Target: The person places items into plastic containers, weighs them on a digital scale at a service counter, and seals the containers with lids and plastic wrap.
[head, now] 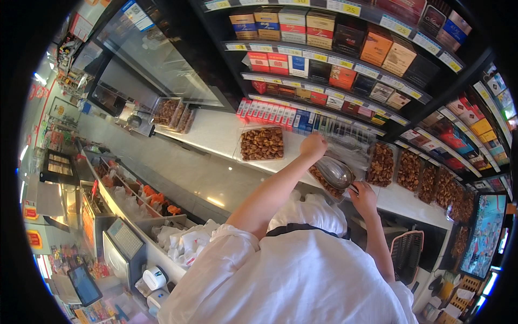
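Observation:
My right hand [364, 198] grips the handle end of a metal scoop [336, 173] at the counter's front edge. The scoop rests over a clear plastic box of brown nuts or dried snacks [322, 181], covering part of them. Beyond the scoop, my left hand [313, 147] is curled with its fingers turned away, so whether it holds something is hidden. It is beside a stack of clear plastic containers [354, 141]. To its left stands a filled box of the same brown snacks [262, 143], with a clear lid folded open at its side.
The white counter [210, 127] bears more filled boxes [380, 164] on the right and some [166, 111] at the left. Cigarette shelves [336, 60] rise behind it. A black basket [406, 251] is below at right. Plastic bags [186, 243] fill a bin behind me at left.

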A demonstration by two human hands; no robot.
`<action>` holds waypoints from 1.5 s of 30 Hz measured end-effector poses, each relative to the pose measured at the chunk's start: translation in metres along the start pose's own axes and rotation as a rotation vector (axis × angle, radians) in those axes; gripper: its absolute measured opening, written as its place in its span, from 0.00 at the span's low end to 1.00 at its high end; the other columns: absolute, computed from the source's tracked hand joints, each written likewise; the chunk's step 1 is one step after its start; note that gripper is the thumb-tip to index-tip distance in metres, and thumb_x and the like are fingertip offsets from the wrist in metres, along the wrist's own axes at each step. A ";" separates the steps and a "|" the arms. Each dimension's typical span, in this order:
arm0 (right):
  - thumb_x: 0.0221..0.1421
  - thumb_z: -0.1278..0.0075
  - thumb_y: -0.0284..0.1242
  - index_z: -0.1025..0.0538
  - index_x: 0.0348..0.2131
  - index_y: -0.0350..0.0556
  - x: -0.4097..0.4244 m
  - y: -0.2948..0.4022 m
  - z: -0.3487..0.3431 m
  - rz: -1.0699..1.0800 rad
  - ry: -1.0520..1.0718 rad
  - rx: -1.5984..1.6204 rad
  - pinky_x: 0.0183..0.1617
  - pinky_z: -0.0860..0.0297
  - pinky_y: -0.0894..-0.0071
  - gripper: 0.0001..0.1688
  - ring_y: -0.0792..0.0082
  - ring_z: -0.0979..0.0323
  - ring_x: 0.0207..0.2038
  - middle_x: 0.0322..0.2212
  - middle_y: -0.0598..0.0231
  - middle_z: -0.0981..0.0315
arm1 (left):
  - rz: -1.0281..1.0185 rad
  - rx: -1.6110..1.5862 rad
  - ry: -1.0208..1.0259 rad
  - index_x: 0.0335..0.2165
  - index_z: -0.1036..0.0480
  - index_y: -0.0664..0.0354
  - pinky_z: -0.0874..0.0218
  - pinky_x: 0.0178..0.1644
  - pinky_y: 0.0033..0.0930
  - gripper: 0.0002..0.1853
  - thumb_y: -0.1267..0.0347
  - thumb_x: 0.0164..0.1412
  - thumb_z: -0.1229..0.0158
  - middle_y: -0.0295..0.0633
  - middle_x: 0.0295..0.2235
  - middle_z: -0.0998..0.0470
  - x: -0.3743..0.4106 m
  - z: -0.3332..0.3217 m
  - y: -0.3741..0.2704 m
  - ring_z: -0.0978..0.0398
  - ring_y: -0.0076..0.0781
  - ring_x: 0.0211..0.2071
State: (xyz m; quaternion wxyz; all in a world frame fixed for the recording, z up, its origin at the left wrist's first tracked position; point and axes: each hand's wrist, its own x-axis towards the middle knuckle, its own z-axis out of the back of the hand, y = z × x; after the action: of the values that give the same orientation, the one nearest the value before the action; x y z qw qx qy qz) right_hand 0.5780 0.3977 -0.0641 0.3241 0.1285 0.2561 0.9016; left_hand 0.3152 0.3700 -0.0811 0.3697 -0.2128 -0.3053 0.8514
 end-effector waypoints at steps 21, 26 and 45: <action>0.52 0.51 0.35 0.29 0.43 0.41 0.080 -0.049 0.006 -0.427 -0.133 0.162 0.40 0.35 0.63 0.21 0.56 0.31 0.37 0.38 0.54 0.31 | -0.076 0.006 -0.079 0.24 0.32 0.62 0.36 0.37 0.40 0.11 0.67 0.42 0.42 0.48 0.29 0.29 -0.012 0.018 -0.009 0.29 0.45 0.32; 0.55 0.55 0.26 0.27 0.39 0.43 0.070 -0.001 0.038 -0.266 -0.284 0.305 0.40 0.35 0.68 0.11 0.63 0.32 0.36 0.38 0.59 0.36 | -0.183 -0.398 0.020 0.24 0.34 0.60 0.35 0.37 0.35 0.06 0.75 0.46 0.44 0.47 0.31 0.30 -0.024 0.048 -0.007 0.29 0.42 0.34; 0.55 0.57 0.20 0.29 0.37 0.38 0.102 0.137 -0.081 -0.073 0.208 1.135 0.42 0.32 0.74 0.09 0.74 0.31 0.37 0.40 0.62 0.36 | 0.370 -1.542 0.154 0.46 0.37 0.68 0.31 0.41 0.34 0.17 0.70 0.60 0.58 0.53 0.45 0.30 -0.144 0.207 0.127 0.27 0.42 0.41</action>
State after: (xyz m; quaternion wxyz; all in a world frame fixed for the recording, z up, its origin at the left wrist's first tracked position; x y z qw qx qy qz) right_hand 0.3979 0.3435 -0.0503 0.2083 0.1842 0.7344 0.6191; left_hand 0.2217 0.1170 0.0021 -0.0089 -0.5140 -0.7417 0.4308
